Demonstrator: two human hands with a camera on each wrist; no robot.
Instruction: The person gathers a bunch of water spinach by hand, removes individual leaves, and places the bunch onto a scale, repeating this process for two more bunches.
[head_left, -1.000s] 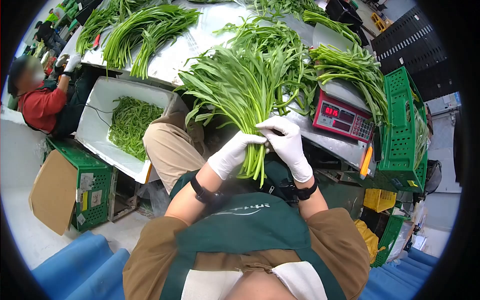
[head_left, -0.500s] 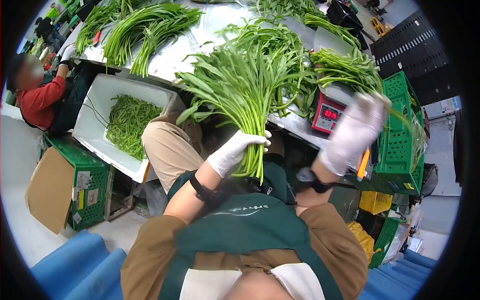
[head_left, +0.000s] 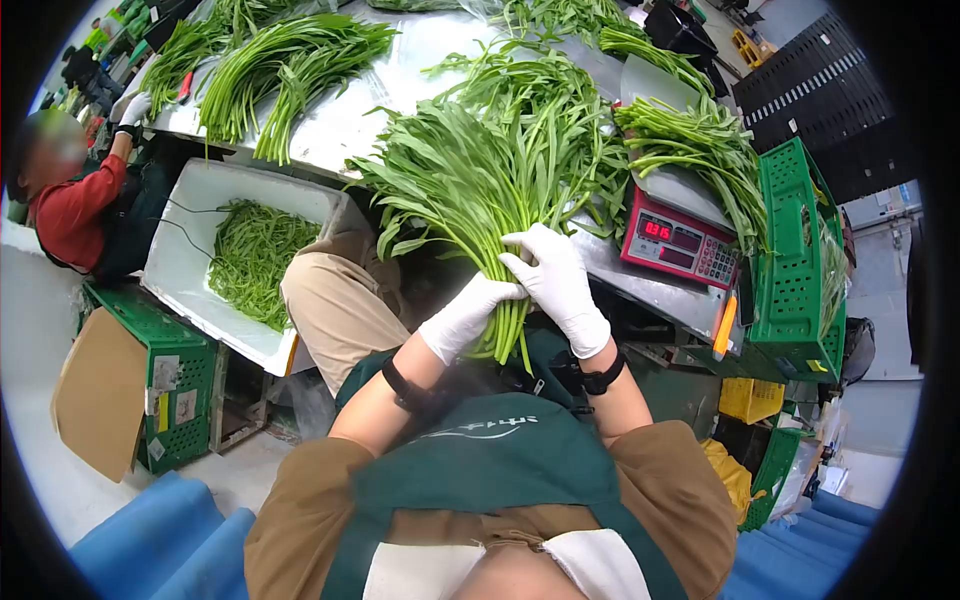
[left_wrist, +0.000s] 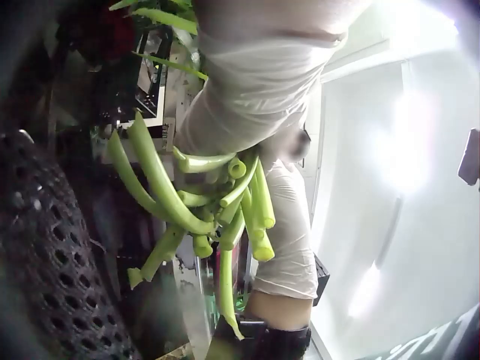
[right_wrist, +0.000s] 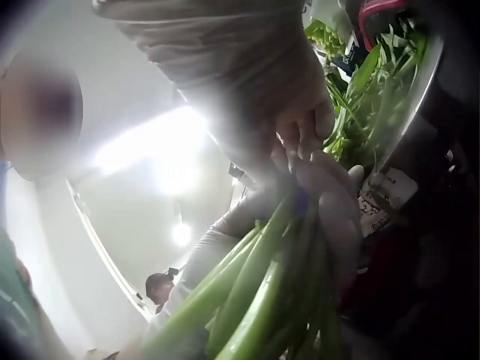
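A leafy bunch of water spinach [head_left: 450, 180] is held upright in front of the apron, leaves away from the body. My gloved left hand [head_left: 470, 312] grips its stems low down, thumb across the front. Just above it, my gloved right hand [head_left: 553, 283] has thumb and fingers on the same stems. Cut, hollow stem ends [left_wrist: 225, 202] stick out below the hands in the left wrist view. In the right wrist view the stems [right_wrist: 255, 292] run down from the gloved fingers, partly in shadow.
A red scale [head_left: 680, 240] reading 0.315 bears more greens, right of a loose heap [head_left: 590, 130]. Green crates [head_left: 790, 270] stand at the right. At left are a white foam box [head_left: 185, 265] of trimmings and a person in red [head_left: 75, 215]. An orange-handled knife [head_left: 725, 325] is at the table edge.
My right hand left the bunch, swung right toward the crate with a blurred green stem beside it, and came back to the stems. My left hand kept its grip.
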